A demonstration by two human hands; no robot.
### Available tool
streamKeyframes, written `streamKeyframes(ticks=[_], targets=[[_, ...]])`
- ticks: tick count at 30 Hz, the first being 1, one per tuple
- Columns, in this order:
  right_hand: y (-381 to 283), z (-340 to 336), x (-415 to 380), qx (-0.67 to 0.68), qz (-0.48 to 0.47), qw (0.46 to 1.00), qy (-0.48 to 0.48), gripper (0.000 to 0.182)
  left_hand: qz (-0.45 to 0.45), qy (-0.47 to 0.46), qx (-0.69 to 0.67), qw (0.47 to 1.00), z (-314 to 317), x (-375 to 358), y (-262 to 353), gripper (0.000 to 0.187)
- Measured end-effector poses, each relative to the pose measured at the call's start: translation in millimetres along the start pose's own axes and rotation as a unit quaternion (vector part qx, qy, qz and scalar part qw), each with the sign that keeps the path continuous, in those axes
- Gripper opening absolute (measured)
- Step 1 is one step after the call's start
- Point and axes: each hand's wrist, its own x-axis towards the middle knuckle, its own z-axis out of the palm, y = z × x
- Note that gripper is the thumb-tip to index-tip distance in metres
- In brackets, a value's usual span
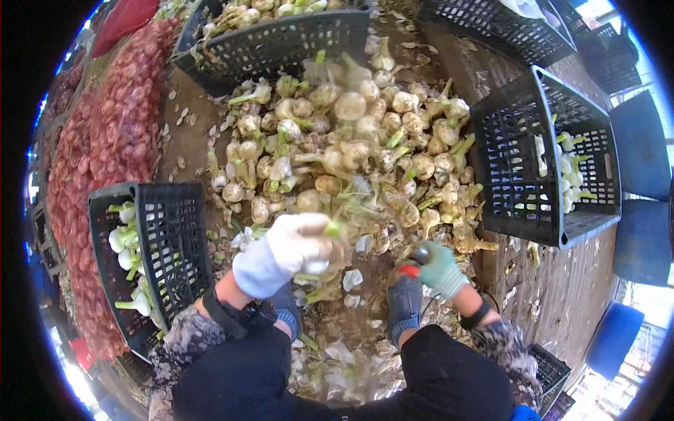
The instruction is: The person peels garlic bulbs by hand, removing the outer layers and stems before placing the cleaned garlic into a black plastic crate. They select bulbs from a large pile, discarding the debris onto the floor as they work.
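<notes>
My left hand (pixel 286 245), in a white glove, is closed around a garlic bulb (pixel 316 266). A pale piece of the bulb shows below the fingers, and a green stem end sticks out above. My right hand (pixel 441 272), in a light green glove, grips a small hand tool (pixel 409 270) with a red part and a dark part; its working end is blurred. Both hands are above my shoes, apart from each other. In front of them lies a heap of untrimmed garlic (pixel 351 151) with dirty skins and stalks.
A black crate (pixel 175 238) at left holds cleaned white garlic; another crate (pixel 509 168) at right holds some too. Behind the heap stands a crate (pixel 281 52) full of garlic. Red mesh sacks (pixel 126 105) line the left. Blue barrels (pixel 639 151) stand far right. Peeled skins litter the floor.
</notes>
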Motion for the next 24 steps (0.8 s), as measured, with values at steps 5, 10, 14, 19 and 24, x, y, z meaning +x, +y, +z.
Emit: streamKeyframes(ticks=[5, 10, 14, 19, 24], targets=[[44.8, 0.4, -71.0, 0.123, 0.055, 0.981, 0.139, 0.041, -0.002, -0.005, -0.382, 0.924, -20.3, 24.7, -30.8, 0.042], [196.7, 53.2, -153.5, 0.267, 0.099, 0.862, 0.418, 0.03, 0.01, -0.012, -0.502, 0.865, -12.8, 24.7, -20.6, 0.038], [239.8, 21.4, -169.2, 0.184, 0.311, 0.753, 0.55, 0.03, -0.031, 0.013, -0.517, 0.855, -24.1, 36.2, -41.9, 0.037], [236.4, -17.2, -163.8, 0.151, 0.331, 0.781, 0.508, 0.053, -0.05, 0.036, -0.516, 0.855, -22.0, 45.6, -38.0, 0.039], [55.5, -41.5, -100.5, 0.198, -0.011, 0.952, 0.235, 0.062, -0.003, 0.083, -0.398, 0.914, -9.3, 58.4, -49.9, 0.029]])
